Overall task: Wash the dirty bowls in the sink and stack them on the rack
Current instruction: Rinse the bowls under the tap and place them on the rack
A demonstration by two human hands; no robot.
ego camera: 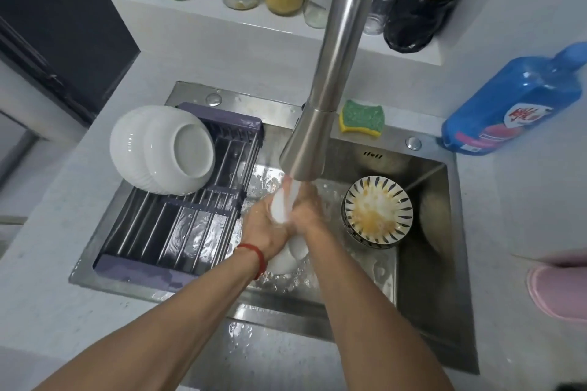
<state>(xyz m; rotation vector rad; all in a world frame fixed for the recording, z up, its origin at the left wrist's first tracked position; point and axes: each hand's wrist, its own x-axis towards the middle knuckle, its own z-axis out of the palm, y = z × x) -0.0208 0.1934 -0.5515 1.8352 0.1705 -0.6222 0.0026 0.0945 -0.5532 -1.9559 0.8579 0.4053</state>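
Both hands meet under the faucet head (pixel 303 149), in the narrow middle of the sink (pixel 425 263): the left hand (pixel 263 225) and the right hand (pixel 305 216) each grip a white bowl (pixel 281 209) held on edge in the running water, fingers curled round its rim, though spray blurs the exact hold. Just below the hands a second white shape, perhaps another bowl, lies on the sink floor. Close to the right of the right hand sits a dirty striped bowl (pixel 378 211) on a short stack, leaving a strip of open basin beyond it toward the sink's right wall. Left of the left hand the grey drying rack (pixel 178 232) spans the sink, its near bars bare and wet; two white bowls (pixel 165 149) stand nested at its far end. Beyond the hands a green sponge (pixel 362 117) rests on the sink's back rim, and a blue detergent bottle (pixel 514 101) lies on the bench far right.
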